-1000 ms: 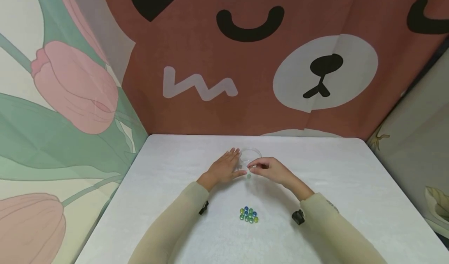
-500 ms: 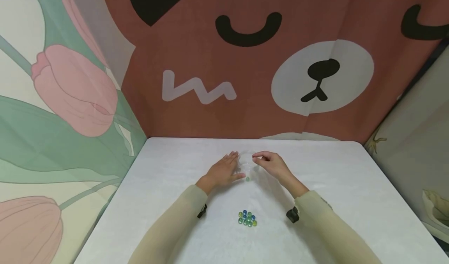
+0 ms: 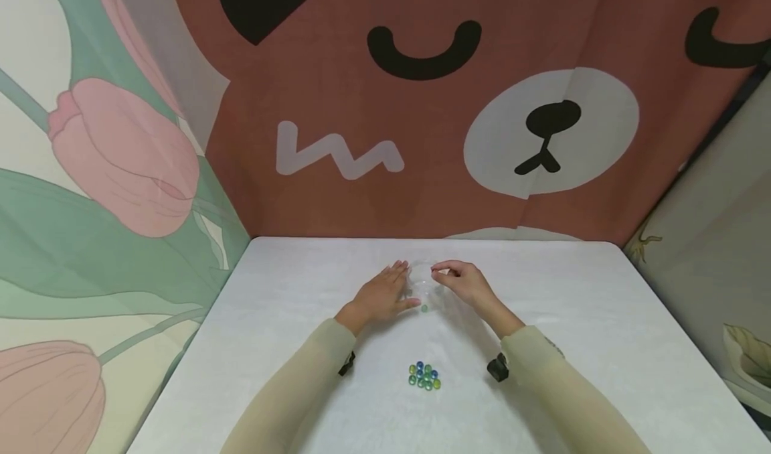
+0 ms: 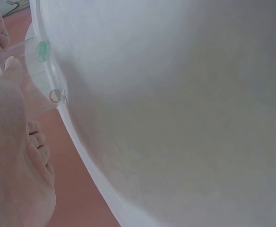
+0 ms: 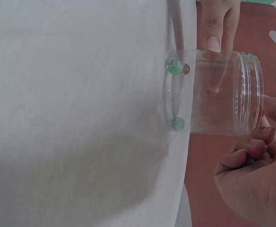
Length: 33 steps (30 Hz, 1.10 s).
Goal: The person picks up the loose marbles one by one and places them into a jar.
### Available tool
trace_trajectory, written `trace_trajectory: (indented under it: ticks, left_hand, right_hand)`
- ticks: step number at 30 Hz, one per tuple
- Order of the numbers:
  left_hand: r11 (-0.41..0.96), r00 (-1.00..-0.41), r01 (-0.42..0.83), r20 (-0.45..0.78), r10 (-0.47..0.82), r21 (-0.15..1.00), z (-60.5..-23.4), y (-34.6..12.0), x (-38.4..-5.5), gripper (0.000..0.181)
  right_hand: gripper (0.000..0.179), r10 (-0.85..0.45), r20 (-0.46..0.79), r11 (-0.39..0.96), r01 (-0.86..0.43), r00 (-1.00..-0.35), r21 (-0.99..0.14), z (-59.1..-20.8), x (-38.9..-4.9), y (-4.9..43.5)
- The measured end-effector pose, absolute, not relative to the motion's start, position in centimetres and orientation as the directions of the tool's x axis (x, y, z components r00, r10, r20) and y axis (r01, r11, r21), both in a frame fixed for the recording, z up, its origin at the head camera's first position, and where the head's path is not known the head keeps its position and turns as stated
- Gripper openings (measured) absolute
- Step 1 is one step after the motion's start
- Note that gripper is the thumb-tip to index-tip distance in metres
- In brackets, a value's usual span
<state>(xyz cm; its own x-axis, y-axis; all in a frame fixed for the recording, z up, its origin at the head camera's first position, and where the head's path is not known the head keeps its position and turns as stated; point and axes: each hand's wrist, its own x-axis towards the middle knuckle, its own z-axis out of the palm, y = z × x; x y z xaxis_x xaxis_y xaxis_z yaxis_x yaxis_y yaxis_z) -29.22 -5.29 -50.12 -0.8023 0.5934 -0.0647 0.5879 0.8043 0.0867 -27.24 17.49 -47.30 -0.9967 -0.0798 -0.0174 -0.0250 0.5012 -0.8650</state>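
A clear jar (image 5: pixel 218 116) with a threaded mouth stands upright near the table's far edge. In the right wrist view two green marbles (image 5: pixel 175 67) and a brownish marble (image 5: pixel 186 69) show at its bottom. My left hand (image 3: pixel 379 296) rests against the jar's left side, fingers straight and thumb stretched along the front. At the mouth on the right, my right hand (image 3: pixel 471 285) pinches thumb to index finger, a bit of a small reddish thing (image 5: pixel 263 113) showing between the tips; its kind I cannot tell. The other right fingers curl toward the palm.
Several blue, green and yellow marbles (image 3: pixel 428 386) lie in a cluster on the white table (image 3: pixel 289 280), nearer to me. A brown curtain (image 3: pixel 337 206) with a bear's face hangs behind the table, and a tulip-print curtain (image 3: pixel 126 159) at the left.
My right hand has shifted from the near side of the jar's mouth to its far right side, then stayed nearly still. The left hand keeps its place at the jar.
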Motion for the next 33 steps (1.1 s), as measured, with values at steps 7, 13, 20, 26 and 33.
trace_trajectory:
  ticks: [7, 13, 20, 26, 33]
  left_hand:
    - [0.807, -0.805, 0.583, -0.065, 0.589, 0.09, -50.4, -5.4, -29.4, 0.093]
    - [0.809, -0.807, 0.58, -0.067, 0.586, 0.09, -50.5, -5.4, -29.4, 0.093]
    - [0.808, -0.806, 0.583, -0.072, 0.588, 0.084, -50.4, -5.4, -29.5, 0.092]
    - [0.81, -0.808, 0.58, -0.065, 0.585, 0.086, -50.4, -5.5, -29.5, 0.093]
    - [0.805, -0.803, 0.585, -0.064, 0.592, 0.098, -50.4, -5.5, -29.5, 0.092]
  right_hand:
    - [0.044, -0.032, -0.035, 0.51, 0.014, -0.999, -0.86, -47.3, -27.4, 17.5]
    - [0.047, -0.019, -0.062, 0.51, 0.043, -0.998, -0.859, -47.1, -27.4, 17.5]
    - [0.043, -0.03, -0.055, 0.497, 0.033, -0.998, -0.867, -46.8, -27.1, 17.6]
    - [0.041, -0.049, -0.055, 0.469, 0.026, -0.997, -0.883, -46.6, -26.8, 17.9]
    - [0.037, -0.099, -0.022, 0.427, -0.022, -0.995, -0.904, -46.4, -25.8, 18.5]
